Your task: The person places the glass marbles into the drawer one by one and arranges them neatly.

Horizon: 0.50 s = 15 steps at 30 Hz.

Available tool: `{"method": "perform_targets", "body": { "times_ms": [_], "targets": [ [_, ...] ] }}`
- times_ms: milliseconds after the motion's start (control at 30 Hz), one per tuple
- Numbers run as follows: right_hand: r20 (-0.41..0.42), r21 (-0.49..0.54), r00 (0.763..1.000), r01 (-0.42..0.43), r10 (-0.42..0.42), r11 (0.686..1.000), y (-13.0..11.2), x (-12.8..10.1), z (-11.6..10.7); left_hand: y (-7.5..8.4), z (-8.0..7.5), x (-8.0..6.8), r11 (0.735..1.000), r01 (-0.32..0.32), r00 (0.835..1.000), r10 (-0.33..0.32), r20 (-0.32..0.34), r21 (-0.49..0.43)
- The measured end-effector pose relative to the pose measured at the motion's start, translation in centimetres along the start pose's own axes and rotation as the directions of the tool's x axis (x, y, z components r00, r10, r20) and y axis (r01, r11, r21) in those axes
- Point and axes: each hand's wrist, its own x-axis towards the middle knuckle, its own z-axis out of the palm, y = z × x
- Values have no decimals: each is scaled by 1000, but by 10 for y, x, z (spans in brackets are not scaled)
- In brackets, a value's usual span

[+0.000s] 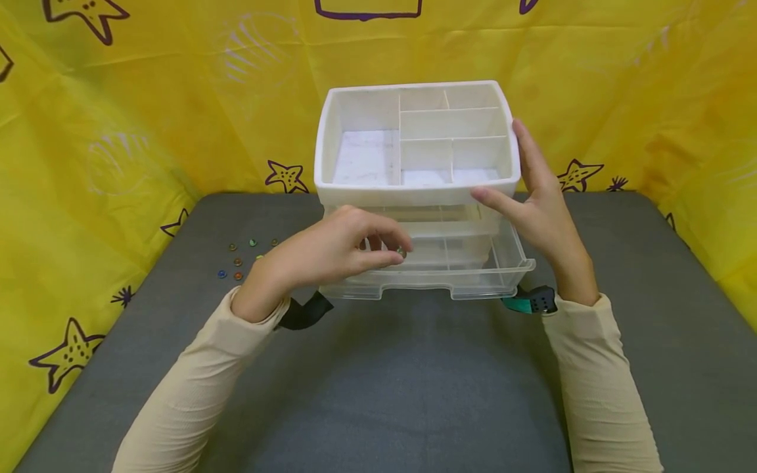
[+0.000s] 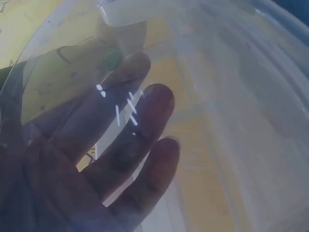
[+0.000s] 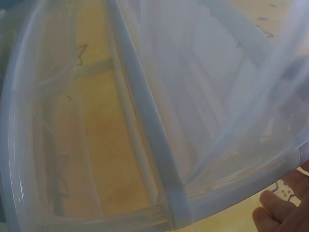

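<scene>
Grey table (image 1: 414,381); left hand (image 1: 331,253) pinches small bead (image 1: 401,251) over clear drawer (image 1: 473,272); right hand (image 1: 541,203), fingers straight, steadies white organizer (image 1: 414,190).

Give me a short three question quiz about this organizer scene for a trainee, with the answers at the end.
1. True or false: the right hand rests against the side of the white organizer with straight fingers.
2. What does the left hand pinch over the open clear drawer?
A. a small bead
B. a pen
C. a key
3. On which side of the organizer do the loose beads lie on the grey table, seen from the head camera?

Key:
1. True.
2. A.
3. The left side.
</scene>
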Motion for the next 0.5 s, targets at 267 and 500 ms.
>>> {"method": "perform_targets", "body": {
  "times_ms": [267,500],
  "targets": [
    [1,-2,1000,-1,1,1000,0,0,0,1,-3,2,999,43,996,-42,77,-9],
    [-5,-7,1000,-11,11,1000,1,0,1,3,-5,3,997,75,988,-73,136,-5]
  ]
}}
